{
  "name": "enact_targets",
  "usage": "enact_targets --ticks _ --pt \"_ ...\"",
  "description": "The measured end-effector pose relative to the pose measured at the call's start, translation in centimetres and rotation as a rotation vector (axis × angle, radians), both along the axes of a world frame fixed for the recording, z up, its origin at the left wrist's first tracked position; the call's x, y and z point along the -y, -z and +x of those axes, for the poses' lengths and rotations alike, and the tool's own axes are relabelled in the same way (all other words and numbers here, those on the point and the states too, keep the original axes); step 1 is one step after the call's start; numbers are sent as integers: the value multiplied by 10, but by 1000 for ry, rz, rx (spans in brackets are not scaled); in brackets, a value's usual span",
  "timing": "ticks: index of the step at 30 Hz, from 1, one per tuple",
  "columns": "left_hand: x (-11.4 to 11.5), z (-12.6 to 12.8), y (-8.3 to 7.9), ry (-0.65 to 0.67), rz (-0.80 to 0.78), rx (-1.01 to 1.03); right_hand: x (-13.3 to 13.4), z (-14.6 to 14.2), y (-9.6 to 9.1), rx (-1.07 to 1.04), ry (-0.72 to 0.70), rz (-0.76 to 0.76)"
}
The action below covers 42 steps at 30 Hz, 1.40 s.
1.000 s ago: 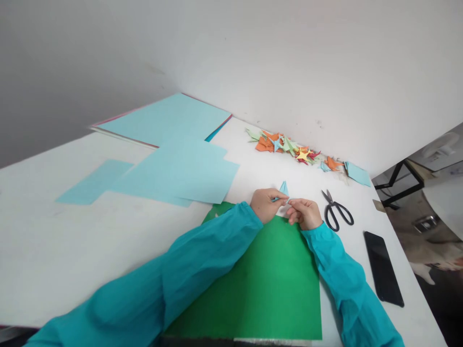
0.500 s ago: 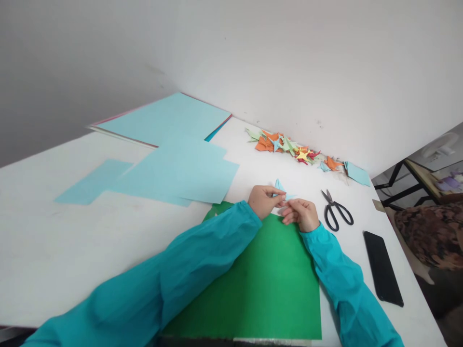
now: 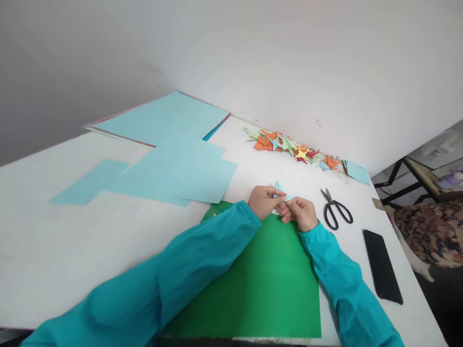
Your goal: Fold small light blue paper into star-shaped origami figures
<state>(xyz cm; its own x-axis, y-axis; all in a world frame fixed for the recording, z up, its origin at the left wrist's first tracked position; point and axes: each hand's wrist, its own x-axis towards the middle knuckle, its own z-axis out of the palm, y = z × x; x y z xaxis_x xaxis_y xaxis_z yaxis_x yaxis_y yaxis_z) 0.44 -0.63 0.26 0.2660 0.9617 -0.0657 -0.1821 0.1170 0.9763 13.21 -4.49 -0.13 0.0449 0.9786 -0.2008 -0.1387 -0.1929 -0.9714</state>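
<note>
Between my two hands is a small light-blue folded paper figure point(image 3: 278, 186), with a pointed tip rising above the fingers; the rest is mostly covered. My left hand point(image 3: 265, 200) pinches it from the left between thumb and forefinger. From the right, my right hand point(image 3: 301, 212) pinches its near edge, its fingertips almost meeting the left ones. Both hands are just above the far edge of a green sheet point(image 3: 267, 279) that lies on the white table.
Folded paper figures point(image 3: 285, 144) in several colours line the wall, beside a stack of small blue squares point(image 3: 356, 172). Black-handled scissors point(image 3: 334, 209) and a black phone point(image 3: 382, 266) lie at right. Blue sheets point(image 3: 173, 171) and a large paper stack point(image 3: 162, 118) lie at left.
My right hand has shifted very slightly toward the left one, and less of the paper's right point shows. The whole view has drifted a little; both hands keep their pinch.
</note>
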Motion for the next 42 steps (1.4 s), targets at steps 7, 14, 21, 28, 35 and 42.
enact_targets --ticks 7,14,21,28,35,42 --pt "0 -1 -4 -2 -31 30 -1 3 1 -72 17 -37" --pt "1 0 -2 9 15 14 1 1 1 -7 -12 7" --pt "-2 -3 2 60 37 47 2 1 3 -61 -3 81" --pt "-8 -9 -1 200 6 69 2 5 4 -44 -29 105" --pt "-9 -10 -3 260 1 46 1 8 -2 -35 -89 48" --pt "-9 -11 -3 266 -14 29 -1 15 -6 -30 -175 -20"
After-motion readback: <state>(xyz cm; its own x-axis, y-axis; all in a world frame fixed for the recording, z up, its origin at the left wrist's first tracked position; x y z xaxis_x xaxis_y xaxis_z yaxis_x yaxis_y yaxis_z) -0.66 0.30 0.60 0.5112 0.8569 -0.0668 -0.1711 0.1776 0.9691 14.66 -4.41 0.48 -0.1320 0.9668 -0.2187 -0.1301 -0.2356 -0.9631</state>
